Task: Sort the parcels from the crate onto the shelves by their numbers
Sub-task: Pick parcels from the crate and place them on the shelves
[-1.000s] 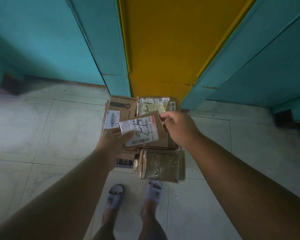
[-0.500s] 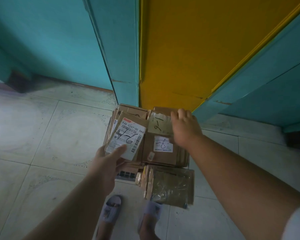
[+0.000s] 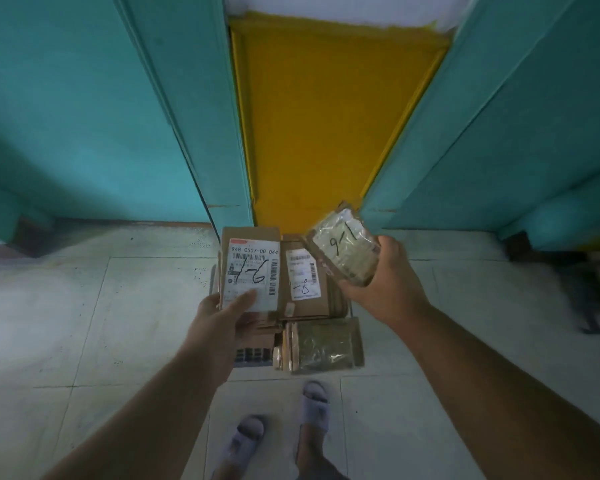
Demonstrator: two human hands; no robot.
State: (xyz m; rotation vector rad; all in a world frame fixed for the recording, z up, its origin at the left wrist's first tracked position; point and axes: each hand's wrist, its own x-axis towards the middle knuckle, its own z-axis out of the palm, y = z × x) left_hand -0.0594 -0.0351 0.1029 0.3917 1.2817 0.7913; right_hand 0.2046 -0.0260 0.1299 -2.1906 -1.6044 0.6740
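My left hand point(image 3: 222, 317) holds a flat cardboard parcel point(image 3: 252, 268) whose white label bears a handwritten number, thumb on its lower edge. My right hand point(image 3: 385, 289) grips a small parcel in clear wrap marked "9-1" point(image 3: 343, 252), lifted and tilted above the pile. Under both hands a crate point(image 3: 253, 356) on the floor is packed with parcels. A brown box with a label ending in "-8" point(image 3: 303, 282) lies on top, and a plastic-wrapped parcel point(image 3: 326, 348) stands at the near side.
Teal panels point(image 3: 84, 116) point(image 3: 516, 133) rise left and right, with a yellow panel point(image 3: 326, 116) between them behind the crate. The floor is pale tile point(image 3: 84, 323). My feet in grey slippers point(image 3: 314, 405) stand just before the crate. A dark object point(image 3: 589, 292) sits at far right.
My right hand has picked the "9-1" parcel off the pile and raised it to the right. My left hand has brought its labelled parcel up flatter. The view has tilted upward.
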